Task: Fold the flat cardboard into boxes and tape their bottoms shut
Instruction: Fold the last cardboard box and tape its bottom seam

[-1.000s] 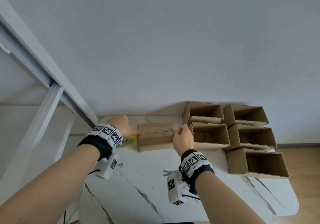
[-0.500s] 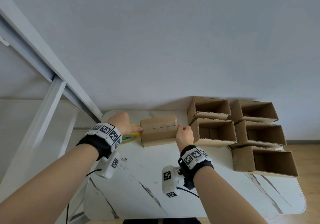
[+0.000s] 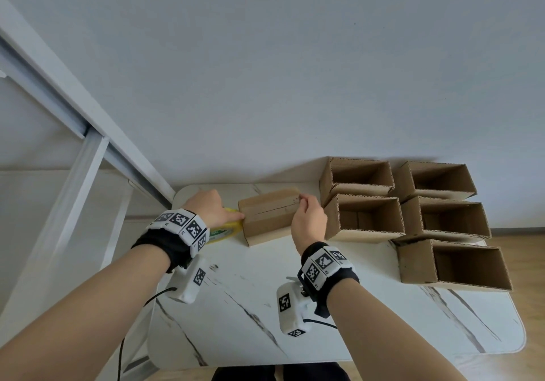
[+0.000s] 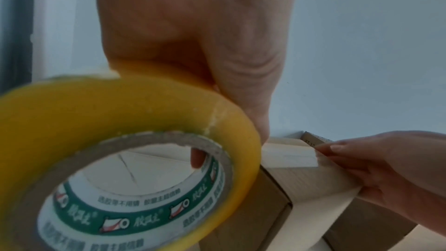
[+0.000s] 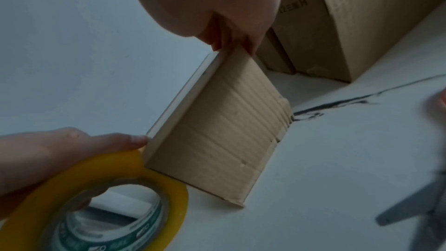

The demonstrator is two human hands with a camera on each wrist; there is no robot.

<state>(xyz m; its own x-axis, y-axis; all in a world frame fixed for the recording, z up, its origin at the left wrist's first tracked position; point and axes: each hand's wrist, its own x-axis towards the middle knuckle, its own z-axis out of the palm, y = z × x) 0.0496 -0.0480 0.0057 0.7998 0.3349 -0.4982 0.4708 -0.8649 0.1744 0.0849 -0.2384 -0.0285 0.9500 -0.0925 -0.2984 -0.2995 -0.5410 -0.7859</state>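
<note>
A closed-bottom cardboard box (image 3: 265, 218) (image 5: 217, 131) stands bottom up near the back of the white marble table (image 3: 354, 336), its flap seam facing up. At the box's left end, my left hand (image 3: 211, 208) grips a yellow tape roll (image 3: 224, 230) (image 4: 120, 159), thumb on the outside and a finger through the core. A pale strip that looks like tape (image 4: 289, 156) runs from the roll across the box top. My right hand (image 3: 306, 218) (image 4: 374, 169) pinches the box's top right edge, where that strip ends.
Several finished open boxes (image 3: 365, 218) lie on their sides in two rows at the right of the table, close to my right hand. Grey scissors (image 5: 410, 217) lie on the table in front of the box. A white window frame (image 3: 88, 133) stands left.
My right hand has slid up from the box's right side to its top right corner. My left hand has stayed at the box's left end with the roll.
</note>
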